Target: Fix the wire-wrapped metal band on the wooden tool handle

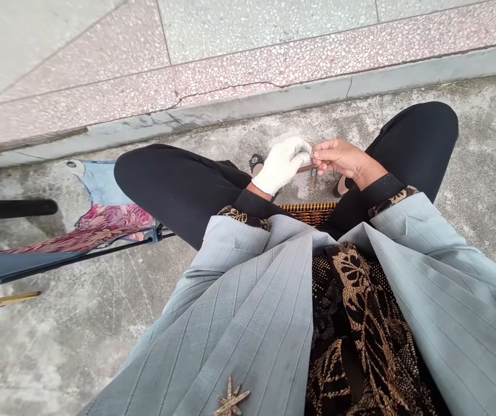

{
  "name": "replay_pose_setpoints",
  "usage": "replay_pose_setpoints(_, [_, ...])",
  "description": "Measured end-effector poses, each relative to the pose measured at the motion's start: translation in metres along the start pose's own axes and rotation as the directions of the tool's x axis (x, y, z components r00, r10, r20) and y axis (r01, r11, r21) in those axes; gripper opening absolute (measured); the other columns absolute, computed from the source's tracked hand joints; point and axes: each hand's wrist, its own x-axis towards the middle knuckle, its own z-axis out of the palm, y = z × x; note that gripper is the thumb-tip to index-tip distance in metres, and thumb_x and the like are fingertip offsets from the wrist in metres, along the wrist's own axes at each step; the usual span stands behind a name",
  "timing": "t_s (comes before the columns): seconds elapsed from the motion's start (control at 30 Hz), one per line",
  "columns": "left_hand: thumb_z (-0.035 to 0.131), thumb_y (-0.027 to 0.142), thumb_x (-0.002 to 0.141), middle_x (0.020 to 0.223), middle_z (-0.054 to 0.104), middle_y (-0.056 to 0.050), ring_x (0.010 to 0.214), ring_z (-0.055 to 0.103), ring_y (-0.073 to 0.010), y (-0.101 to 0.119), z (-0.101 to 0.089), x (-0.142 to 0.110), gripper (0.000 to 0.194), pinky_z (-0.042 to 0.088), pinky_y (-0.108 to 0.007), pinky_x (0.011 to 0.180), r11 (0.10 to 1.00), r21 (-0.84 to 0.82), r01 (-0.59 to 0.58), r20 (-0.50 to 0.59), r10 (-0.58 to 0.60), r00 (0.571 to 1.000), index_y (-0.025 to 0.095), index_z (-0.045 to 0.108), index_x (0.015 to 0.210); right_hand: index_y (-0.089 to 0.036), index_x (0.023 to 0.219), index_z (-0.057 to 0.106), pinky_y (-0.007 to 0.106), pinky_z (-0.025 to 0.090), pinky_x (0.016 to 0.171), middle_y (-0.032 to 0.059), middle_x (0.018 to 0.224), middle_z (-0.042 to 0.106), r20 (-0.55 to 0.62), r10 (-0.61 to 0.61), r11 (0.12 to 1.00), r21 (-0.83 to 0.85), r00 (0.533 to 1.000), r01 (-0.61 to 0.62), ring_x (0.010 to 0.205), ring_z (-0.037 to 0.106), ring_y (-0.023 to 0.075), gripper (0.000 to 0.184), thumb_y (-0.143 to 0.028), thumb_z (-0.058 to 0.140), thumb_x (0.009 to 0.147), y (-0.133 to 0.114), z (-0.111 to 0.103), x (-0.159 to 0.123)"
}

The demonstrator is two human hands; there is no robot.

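My left hand (283, 163) wears a white glove and is closed around one end of a thin brown stick (307, 168). My bare right hand (339, 158) pinches the same stick from the right, fingers pressed together. Both hands meet between my knees, above the concrete floor. A small dark piece (313, 178) hangs down from the stick below my fingers; I cannot make out what it is. I sit low, with black trousers (178, 188) and a grey pinstriped jacket (256, 300) filling the lower view.
A woven seat edge (310, 211) shows under my legs. At left a folding frame holds floral and blue cloth (100, 222); a black bar (14, 208) lies beyond it. A raised pink terrazzo step (248, 72) runs across the back. Sandalled feet (256, 162) rest on the concrete.
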Motion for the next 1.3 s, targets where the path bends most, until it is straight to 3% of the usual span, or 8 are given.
replay_pose_setpoints(0.1, [0.059,0.022,0.089,0.093,0.074,-0.003,0.089,0.068,-0.0178,-0.006,0.006,0.002,0.013,0.054,-0.035,0.09,0.981,-0.186,0.051,-0.023,-0.056,0.998,0.019,0.069,0.096,-0.015,0.071,0.069,0.021,0.06,0.056,-0.0031,0.058,0.064,-0.075,-0.118,0.992,-0.044,0.99,0.115,0.048,0.056,0.006,0.016,-0.009,0.078,0.082,-0.002,0.004,-0.001])
replay_pose_setpoints(0.23, [0.07,0.035,0.089,0.089,0.073,-0.002,0.085,0.067,-0.0162,-0.012,0.014,0.002,0.017,0.054,-0.032,0.085,0.913,-0.407,0.023,-0.042,-0.044,0.998,0.02,0.068,0.094,-0.016,0.07,0.069,0.02,0.058,0.056,-0.0033,0.057,0.064,-0.13,-0.148,0.988,-0.066,0.98,0.14,0.046,0.054,0.0051,0.016,-0.008,0.076,0.082,-0.001,0.006,0.001])
replay_pose_setpoints(0.4, [0.073,0.032,0.087,0.087,0.071,-0.001,0.083,0.066,-0.0153,-0.007,0.014,0.002,0.015,0.054,-0.033,0.083,0.913,-0.407,0.015,-0.117,-0.069,0.991,0.019,0.067,0.09,-0.017,0.067,0.067,0.019,0.056,0.054,-0.0032,0.055,0.063,-0.175,-0.153,0.984,-0.117,0.973,0.133,0.046,0.054,0.0058,0.019,-0.009,0.076,0.082,0.002,0.008,0.005])
replay_pose_setpoints(0.57, [0.07,0.022,0.081,0.084,0.07,0.0,0.081,0.064,-0.0161,-0.006,0.013,0.002,0.006,0.053,-0.034,0.081,0.932,-0.359,0.056,-0.118,-0.105,0.988,0.018,0.068,0.086,-0.017,0.066,0.065,0.018,0.054,0.052,-0.004,0.055,0.062,-0.155,-0.174,0.98,-0.125,0.973,0.155,0.045,0.051,0.0046,0.021,-0.009,0.075,0.083,0.003,0.009,0.004])
replay_pose_setpoints(0.87, [0.065,0.015,0.074,0.079,0.071,0.001,0.08,0.067,-0.0181,-0.009,0.012,0.005,0.009,0.055,-0.035,0.08,0.947,-0.31,0.085,-0.028,-0.099,0.995,0.019,0.07,0.081,-0.016,0.067,0.064,0.022,0.06,0.052,-0.0018,0.054,0.062,-0.056,0.014,0.996,-0.089,0.998,-0.019,0.046,0.054,0.0066,0.023,-0.014,0.082,0.081,-0.003,0.001,-0.001])
replay_pose_setpoints(1.1, [0.066,0.015,0.072,0.073,0.069,0.0,0.069,0.066,-0.0156,-0.005,0.016,-0.001,0.008,0.056,-0.032,0.069,0.869,-0.468,0.162,0.067,-0.148,0.987,0.017,0.07,0.079,-0.015,0.067,0.062,0.026,0.061,0.054,-0.0009,0.055,0.061,0.0,0.17,0.978,-0.12,0.985,-0.169,0.045,0.053,0.0075,0.027,-0.014,0.082,0.083,-0.007,-0.003,-0.007])
replay_pose_setpoints(1.17, [0.069,0.016,0.074,0.072,0.069,0.0,0.067,0.067,-0.0152,-0.006,0.018,-0.002,0.005,0.057,-0.032,0.069,0.838,-0.516,0.174,0.058,-0.169,0.984,0.017,0.07,0.079,-0.016,0.065,0.061,0.024,0.059,0.053,-0.0012,0.055,0.06,0.001,0.121,0.982,-0.15,0.993,-0.119,0.046,0.053,0.0078,0.029,-0.014,0.081,0.084,-0.007,-0.002,-0.009])
replay_pose_setpoints(1.3, [0.077,0.02,0.077,0.078,0.071,-0.001,0.075,0.071,-0.0164,-0.015,0.025,0.0,0.01,0.06,-0.036,0.077,0.8,-0.59,0.113,-0.079,-0.196,0.977,0.018,0.069,0.082,-0.017,0.067,0.062,0.021,0.058,0.056,-0.0016,0.06,0.062,-0.052,-0.074,0.988,-0.139,0.996,0.066,0.05,0.054,0.0063,0.026,-0.016,0.078,0.086,-0.006,0.003,-0.009])
